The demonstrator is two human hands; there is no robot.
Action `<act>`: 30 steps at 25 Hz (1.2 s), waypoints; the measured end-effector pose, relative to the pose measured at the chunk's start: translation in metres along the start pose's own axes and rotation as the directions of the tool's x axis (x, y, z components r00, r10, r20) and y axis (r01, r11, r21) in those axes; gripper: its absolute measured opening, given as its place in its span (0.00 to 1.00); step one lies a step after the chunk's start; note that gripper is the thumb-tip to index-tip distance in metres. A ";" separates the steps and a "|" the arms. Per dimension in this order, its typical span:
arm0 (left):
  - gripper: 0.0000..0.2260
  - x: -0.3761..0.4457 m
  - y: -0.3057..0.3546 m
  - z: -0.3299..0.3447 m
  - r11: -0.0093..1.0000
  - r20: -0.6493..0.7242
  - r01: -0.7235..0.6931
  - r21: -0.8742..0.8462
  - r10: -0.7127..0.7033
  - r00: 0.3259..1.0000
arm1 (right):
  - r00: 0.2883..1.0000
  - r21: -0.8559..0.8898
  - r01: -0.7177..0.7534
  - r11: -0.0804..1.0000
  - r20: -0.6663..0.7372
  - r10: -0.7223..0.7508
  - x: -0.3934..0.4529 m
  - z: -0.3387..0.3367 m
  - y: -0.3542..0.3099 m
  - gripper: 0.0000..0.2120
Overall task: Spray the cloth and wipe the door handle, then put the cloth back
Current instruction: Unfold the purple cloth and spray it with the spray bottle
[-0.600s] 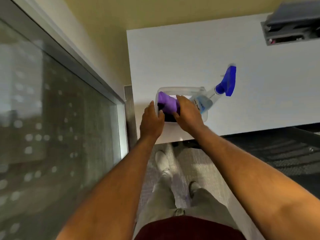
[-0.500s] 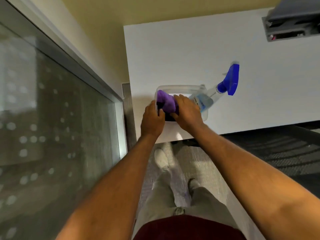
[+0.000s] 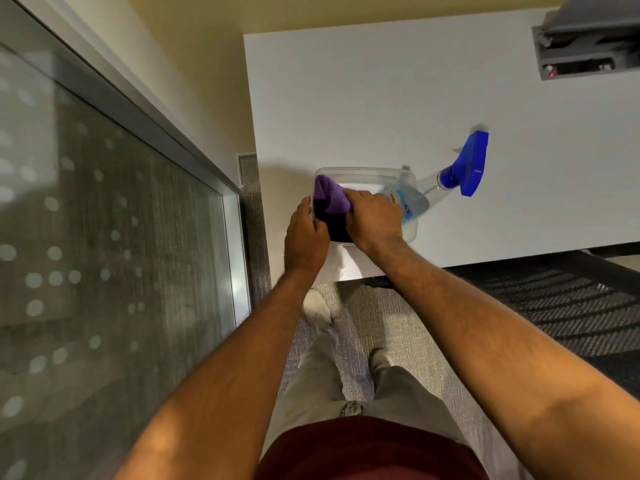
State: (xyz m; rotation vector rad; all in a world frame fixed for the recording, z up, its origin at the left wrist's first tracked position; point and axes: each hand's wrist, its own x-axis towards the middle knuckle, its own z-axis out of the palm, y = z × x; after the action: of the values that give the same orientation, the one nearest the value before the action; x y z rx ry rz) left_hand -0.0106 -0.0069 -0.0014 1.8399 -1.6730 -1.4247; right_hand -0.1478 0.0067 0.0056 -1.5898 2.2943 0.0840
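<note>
Across the last half second little has shifted: both hands were already at the clear plastic tub (image 3: 367, 174) on the white counter (image 3: 381, 98), and they remain there, only the view has tilted slightly. The right hand (image 3: 372, 220) lies over the purple cloth (image 3: 330, 197), its fingers (image 3: 356, 195) curled down and pressing the cloth into the tub's left end, on top of something dark beneath it. The left hand (image 3: 306, 233) clasps the tub's near-left corner, fingers wrapped around the rim, apparently steadying it; whether they also touch the cloth cannot be told. The spray bottle (image 3: 446, 178) lies tilted with its body in the tub's right end and its blue trigger head hanging out over the counter, untouched. No door handle is visible here; a glass panel (image 3: 104, 237) runs along the left. Since the cloth sits mostly inside the tub and keeps being tucked rather than lifted, this reads either as the final putting-back or as the very first grab; the pictures alone do not settle which. Nothing has yet been let go.
</note>
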 end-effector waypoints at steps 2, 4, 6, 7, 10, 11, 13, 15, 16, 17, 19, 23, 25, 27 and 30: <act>0.25 -0.001 0.003 -0.002 1.000 -0.005 0.008 -0.014 -0.008 1.000 | 1.000 0.026 -0.023 0.999 0.001 0.023 0.000 -0.006 -0.001 0.16; 0.24 -0.003 0.007 -0.003 0.999 -0.017 0.020 -0.027 -0.020 1.000 | 0.999 0.078 -0.051 0.996 -0.014 0.052 -0.005 -0.014 -0.002 0.16; 0.22 -0.005 0.010 -0.005 0.998 -0.035 0.024 -0.053 -0.026 0.999 | 0.996 0.154 -0.073 0.985 -0.033 0.079 -0.013 -0.024 -0.003 0.16; 0.21 -0.006 0.011 -0.006 0.997 -0.036 0.027 -0.072 -0.030 0.999 | 0.996 0.192 -0.076 0.978 -0.040 0.085 -0.018 -0.030 -0.003 0.16; 0.19 -0.014 0.016 -0.012 0.991 -0.029 0.031 -0.127 -0.035 0.999 | 0.996 0.271 -0.050 0.961 -0.054 0.067 -0.034 -0.053 -0.004 0.16; 0.18 -0.017 0.017 -0.015 0.989 -0.016 0.029 -0.147 -0.031 0.999 | 0.996 0.291 -0.045 0.956 -0.055 0.064 -0.040 -0.062 -0.005 0.16; 0.13 -0.026 0.024 -0.021 0.982 0.011 0.030 -0.187 -0.028 1.000 | 0.996 0.324 -0.042 0.945 -0.063 0.065 -0.056 -0.082 -0.008 0.17; 0.09 -0.033 0.029 -0.028 0.976 0.011 0.036 -0.217 -0.035 0.999 | 0.994 0.391 -0.048 0.919 -0.069 0.081 -0.074 -0.101 -0.009 0.17; 0.09 -0.036 0.032 -0.032 0.966 0.013 0.047 -0.253 -0.045 0.999 | 0.993 0.459 -0.056 0.886 -0.064 0.095 -0.081 -0.108 -0.008 0.16; 0.10 -0.039 0.033 -0.036 0.947 0.028 0.076 -0.311 -0.071 0.997 | 0.992 0.561 -0.071 0.825 -0.044 0.115 -0.088 -0.116 -0.007 0.15; 0.13 -0.047 0.042 -0.050 0.880 0.105 0.127 -0.458 -0.088 0.991 | 0.988 0.784 -0.100 0.613 0.008 0.152 -0.099 -0.129 -0.006 0.12; 0.17 -0.088 0.073 -0.080 0.679 0.317 0.207 -0.704 0.039 0.948 | 0.964 0.972 -0.225 0.073 0.211 0.163 -0.126 -0.154 -0.006 0.09; 0.19 -0.102 0.074 -0.087 0.647 0.353 0.216 -0.731 0.089 0.931 | 0.937 0.920 -0.312 -0.239 0.339 0.084 -0.138 -0.161 -0.004 0.07; 0.22 -0.110 0.069 -0.091 0.649 0.356 0.198 -0.734 0.120 0.927 | 0.921 0.833 -0.347 -0.432 0.389 0.010 -0.148 -0.164 -0.002 0.07; 0.26 -0.121 0.064 -0.095 0.612 0.379 0.228 -0.757 0.128 0.916 | 0.912 0.780 -0.367 -0.507 0.410 -0.029 -0.157 -0.167 0.001 0.13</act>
State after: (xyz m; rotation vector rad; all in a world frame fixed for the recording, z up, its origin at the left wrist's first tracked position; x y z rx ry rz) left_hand 0.0442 0.0424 0.1484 1.1131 -0.8056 -2.2047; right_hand -0.1410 0.1069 0.2116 0.0498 1.1215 -1.3135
